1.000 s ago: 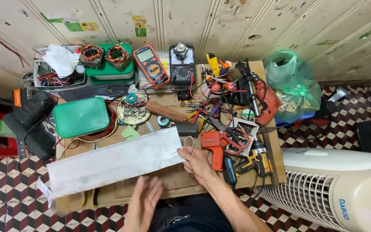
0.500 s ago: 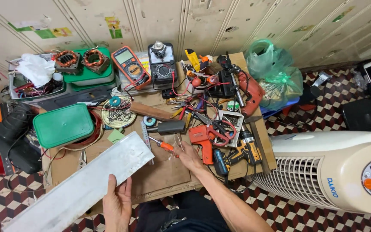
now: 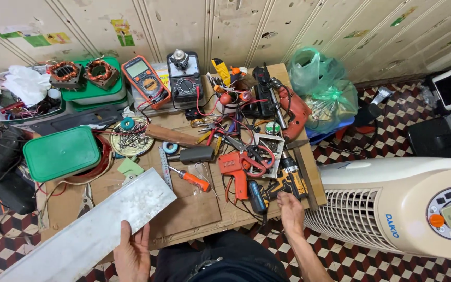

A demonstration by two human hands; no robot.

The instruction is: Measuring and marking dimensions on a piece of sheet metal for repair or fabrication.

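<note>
Metal panel (image 3: pixel 92 230), long and pale grey, lies slantwise across the near left of the cluttered wooden table (image 3: pixel 194 219), its far end near the orange-handled screwdriver (image 3: pixel 190 177) and its near end running off the lower left corner of view. My left hand (image 3: pixel 133 254) sits at its near long edge, thumb up on the sheet, other fingers (image 3: pixel 143 241) loosely spread beside it; whether they reach underneath I cannot tell. Contact, but no firm clamp visible.

My right hand (image 3: pixel 292 211) is well apart from the panel, at the table's near right edge. Its fingers curl down around the grip end of the yellow-and-black cordless drill (image 3: pixel 283 183), touching it; how tightly they close I cannot tell. An orange soldering gun (image 3: pixel 236 169) lies just left of the drill, a white tower fan (image 3: pixel 398 203) just to the right of the hand.

Against half a second ago: the panel's far end sits in much the same spot on the table, left hand again at its near edge. The right hand has left the middle of the table, where it lay near the screwdriver, and moved right to the drill.
</note>
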